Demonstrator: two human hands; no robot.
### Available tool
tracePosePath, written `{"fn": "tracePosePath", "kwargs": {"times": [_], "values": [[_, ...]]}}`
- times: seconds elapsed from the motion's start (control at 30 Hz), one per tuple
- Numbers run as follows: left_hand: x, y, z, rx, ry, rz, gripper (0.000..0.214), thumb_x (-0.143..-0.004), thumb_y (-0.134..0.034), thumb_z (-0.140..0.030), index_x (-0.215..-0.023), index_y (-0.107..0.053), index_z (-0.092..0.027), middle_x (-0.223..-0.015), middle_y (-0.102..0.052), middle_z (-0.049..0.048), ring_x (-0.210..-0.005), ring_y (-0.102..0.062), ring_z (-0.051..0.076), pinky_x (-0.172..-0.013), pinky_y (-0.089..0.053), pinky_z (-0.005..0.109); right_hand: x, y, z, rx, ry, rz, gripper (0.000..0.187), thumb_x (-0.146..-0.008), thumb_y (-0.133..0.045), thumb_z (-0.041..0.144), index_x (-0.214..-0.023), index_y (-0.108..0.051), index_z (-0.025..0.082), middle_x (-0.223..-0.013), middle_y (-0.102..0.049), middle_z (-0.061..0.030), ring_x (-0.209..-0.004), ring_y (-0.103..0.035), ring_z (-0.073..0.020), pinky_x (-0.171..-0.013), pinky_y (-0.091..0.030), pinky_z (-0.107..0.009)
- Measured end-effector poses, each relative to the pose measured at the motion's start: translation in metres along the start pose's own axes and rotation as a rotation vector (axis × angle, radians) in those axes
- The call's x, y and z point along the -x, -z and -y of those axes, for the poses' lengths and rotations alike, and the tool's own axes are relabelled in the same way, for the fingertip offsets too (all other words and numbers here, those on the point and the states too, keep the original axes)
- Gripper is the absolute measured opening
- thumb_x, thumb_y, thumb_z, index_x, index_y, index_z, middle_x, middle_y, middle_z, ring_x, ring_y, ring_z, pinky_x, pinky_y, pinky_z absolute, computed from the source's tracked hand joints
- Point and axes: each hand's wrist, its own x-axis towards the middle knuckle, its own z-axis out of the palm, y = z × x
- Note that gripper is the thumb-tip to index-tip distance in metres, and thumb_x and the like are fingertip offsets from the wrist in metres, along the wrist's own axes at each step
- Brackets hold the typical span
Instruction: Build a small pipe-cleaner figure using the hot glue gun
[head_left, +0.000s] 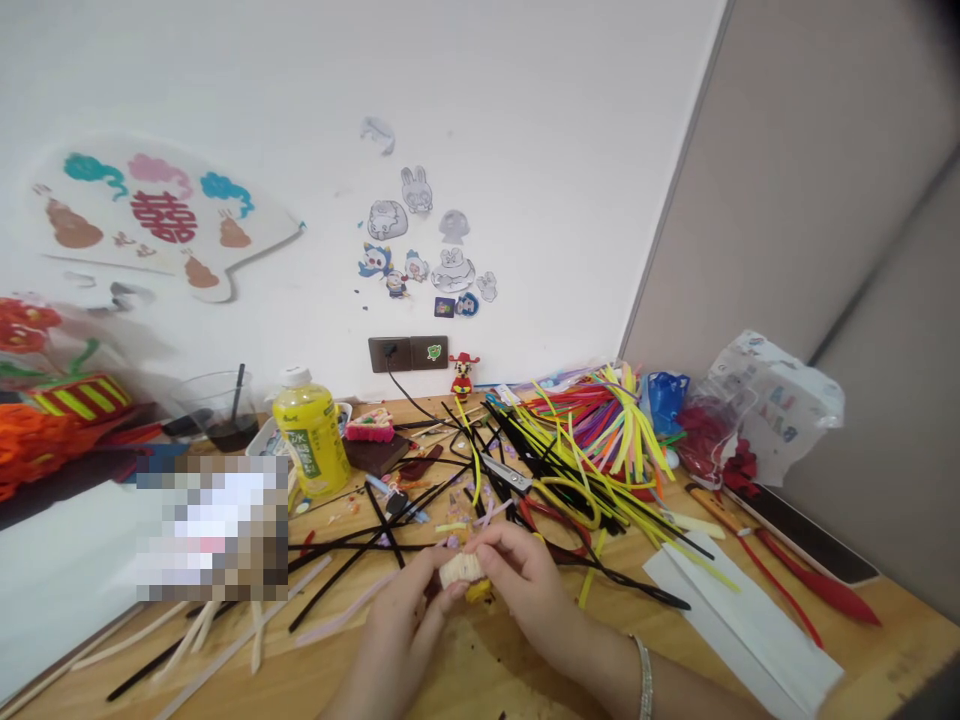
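The left grip (397,625) and right grip (525,590) clamped a wound cream pipe-cleaner coil (461,571), with loose pipe cleaners (600,440) left unused beyond it.

a yellow drink bottle (310,435) and a clear plastic cup (219,412) with a black straw (238,392) are placed on the wooden surface (885,650), while a fan-shaped paper decoration (142,215) and cartoon stickers (427,245) are fixed to the white wall (525,130) above a dark socket panel (409,353).

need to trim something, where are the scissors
In the head view, the scissors lie among black pipe cleaners, just beyond the right hand and right of the yellow bottle.
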Motion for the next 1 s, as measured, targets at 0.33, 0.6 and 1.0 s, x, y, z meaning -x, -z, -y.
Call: {"fn": "tracePosePath", "kwargs": {"times": [0.33,0.6,1.0], "values": [[-0.001,0.000,-0.015,0.304,0.086,-0.017,0.026,-0.077,-0.050,-0.042,-0.080,-0.060,-0.018,-0.072,-0.063,0.0026,-0.072,-0.059,0.021,-0.065,-0.046,0.028,0.000,0.012,0.007,0.407,0.600,0.146,0.019,-0.090,-0.041,0.021,-0.104,-0.052,0.020,-0.089,-0.063,-0.0057,-0.083,-0.056,-0.0163,-0.079,-0.043,-0.032],[0.005,-0.002,-0.017,0.427,0.091,-0.024,0.028,-0.075,-0.057,-0.046,-0.082,-0.062,-0.019,-0.073,-0.062,0.0016,-0.071,-0.056,0.019,-0.066,-0.045,0.026,0.006,0.010,0.007,0.379,0.515,0.096,0.019,-0.092,-0.038,0.027,-0.104,-0.051,0.023,-0.089,-0.063,-0.0055,-0.083,-0.056,-0.0175,-0.075,-0.044,-0.031],[0.005,0.005,-0.024,0.430,0.087,-0.078,0.026,-0.076,-0.058,-0.042,-0.063,-0.060,-0.019,-0.070,-0.059,0.0003,-0.072,-0.055,0.017,-0.068,-0.043,0.024,0.006,0.012,0.012,0.472,0.692,0.197,0.024,-0.092,-0.035,0.020,-0.115,-0.042,0.024,-0.088,-0.061,-0.0062,-0.079,-0.055,-0.0171,-0.071,-0.047,-0.032]]}}
